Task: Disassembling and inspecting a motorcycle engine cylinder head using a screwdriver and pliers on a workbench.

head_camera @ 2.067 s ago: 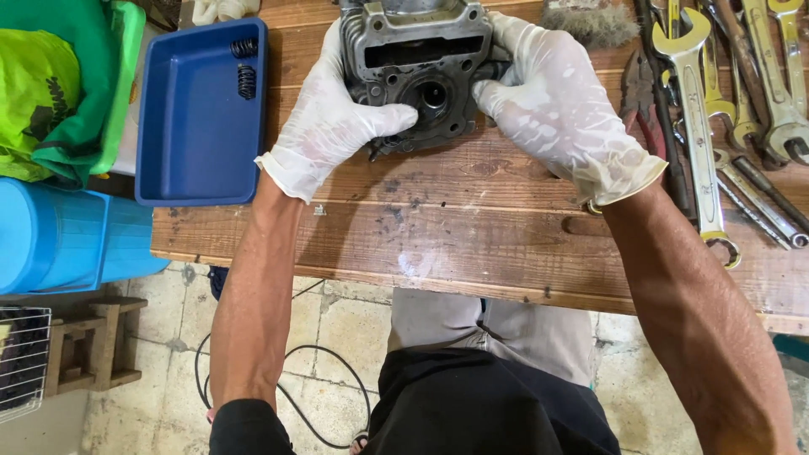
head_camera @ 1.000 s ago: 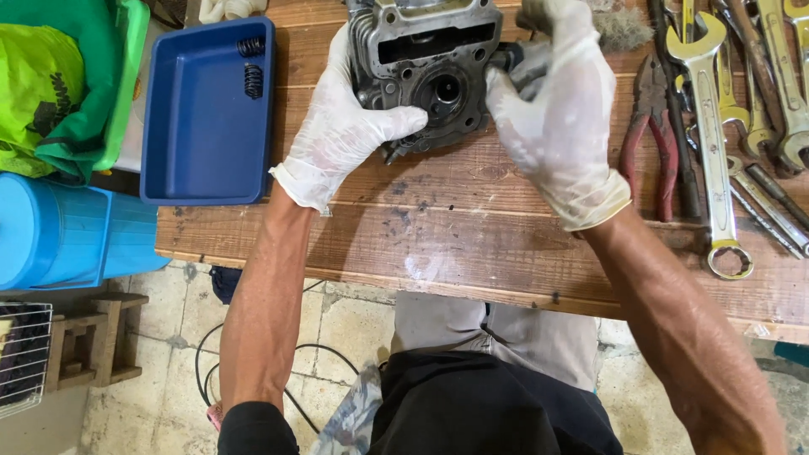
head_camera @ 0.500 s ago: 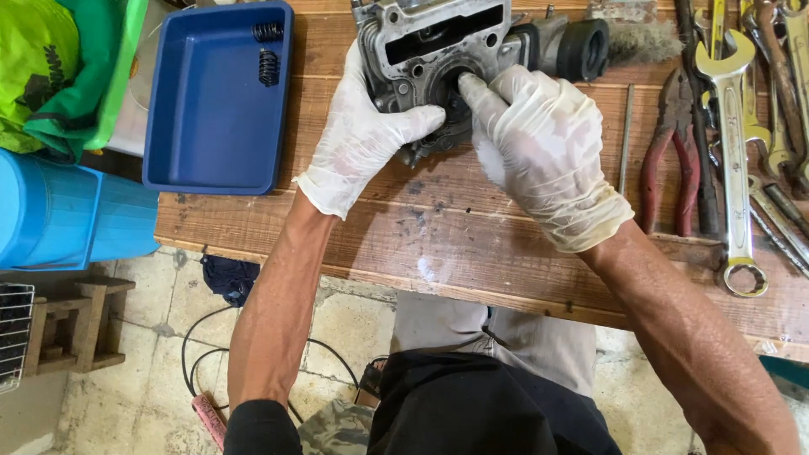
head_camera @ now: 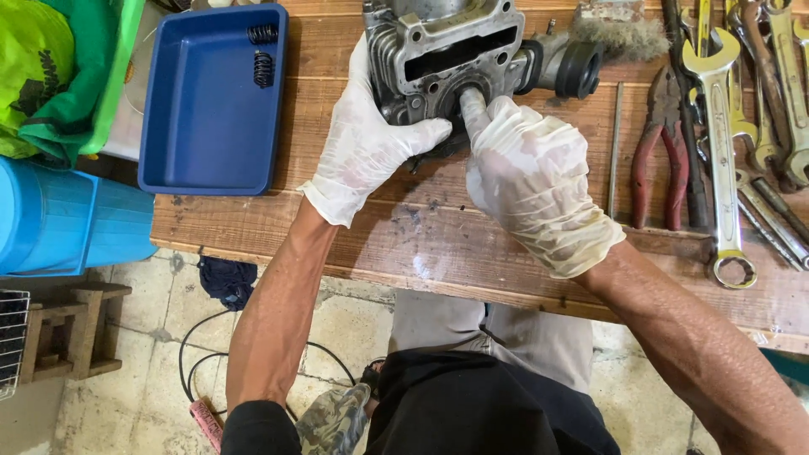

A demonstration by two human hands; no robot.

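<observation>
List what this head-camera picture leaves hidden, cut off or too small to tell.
- Engine part: its top is cut off by the upper edge.
- The part's round opening: covered by the right hand.
- Left hand: its fingers are hidden behind the part.
- Wrenches: ends cut off by the upper edge.

Top of the engine cylinder cut off by the upper edge, above the left hand. Fingertip of the right hand hidden inside the cylinder's round opening. Wrenches right of that hand clipped at top and right edges. Forearms run out of frame below.
</observation>
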